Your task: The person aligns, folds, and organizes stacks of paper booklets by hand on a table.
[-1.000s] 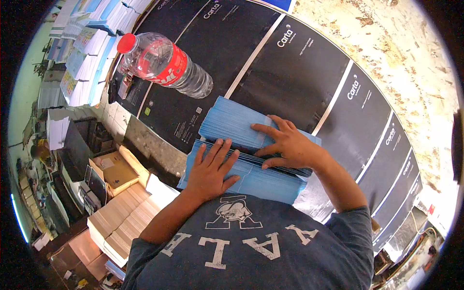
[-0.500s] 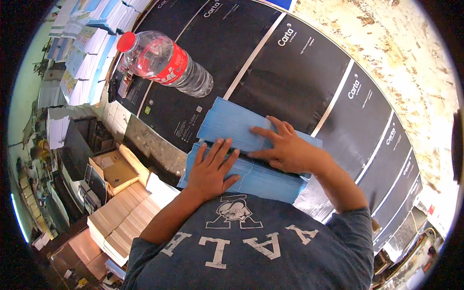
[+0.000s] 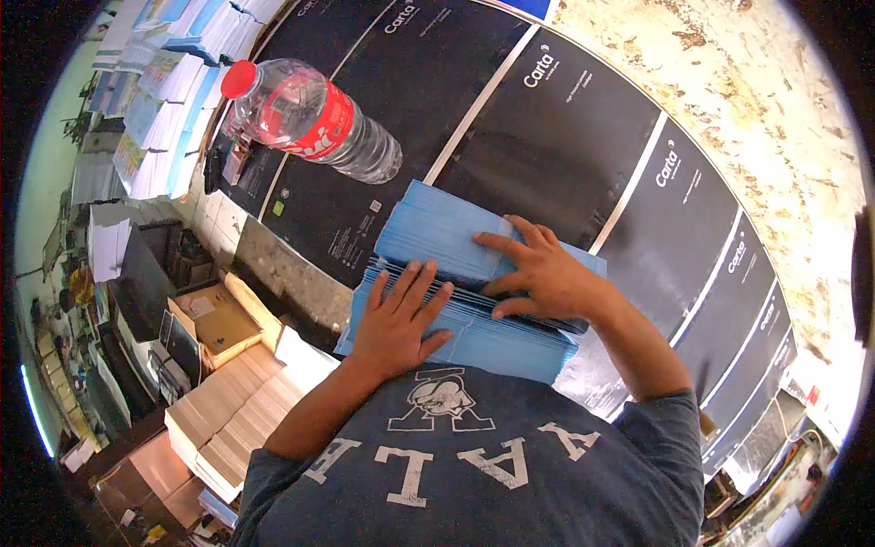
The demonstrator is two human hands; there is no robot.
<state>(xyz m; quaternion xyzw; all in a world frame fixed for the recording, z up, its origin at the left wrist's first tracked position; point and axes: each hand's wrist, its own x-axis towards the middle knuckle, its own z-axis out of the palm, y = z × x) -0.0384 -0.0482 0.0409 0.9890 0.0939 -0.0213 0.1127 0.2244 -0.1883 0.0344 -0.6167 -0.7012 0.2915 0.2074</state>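
Observation:
Two rows of blue paper booklets lie side by side against my body, with a dark gap between them. My left hand (image 3: 398, 321) rests flat on the near row (image 3: 492, 333), fingers stretched toward the gap. On the far row (image 3: 437, 232) lies my right hand (image 3: 544, 273), its fingers spread and its thumb bent down toward the gap. Along the gap the near row's upper edges stand fanned in thin layers. Neither hand is closed around anything. The far row's right part is partly hidden under my right hand.
A plastic bottle with a red cap (image 3: 314, 118) stands on the black Carta-printed table cover (image 3: 556, 128). Stacks of printed paper (image 3: 169, 114) rise at the upper left. Beside my left arm are a cardboard box (image 3: 217, 319) and stacked brown-edged paper blocks (image 3: 232, 401).
My right hand's thumb and fingers have shifted slightly toward me and right. More fanned layers show along the near row's edge. My left hand has stayed almost still.

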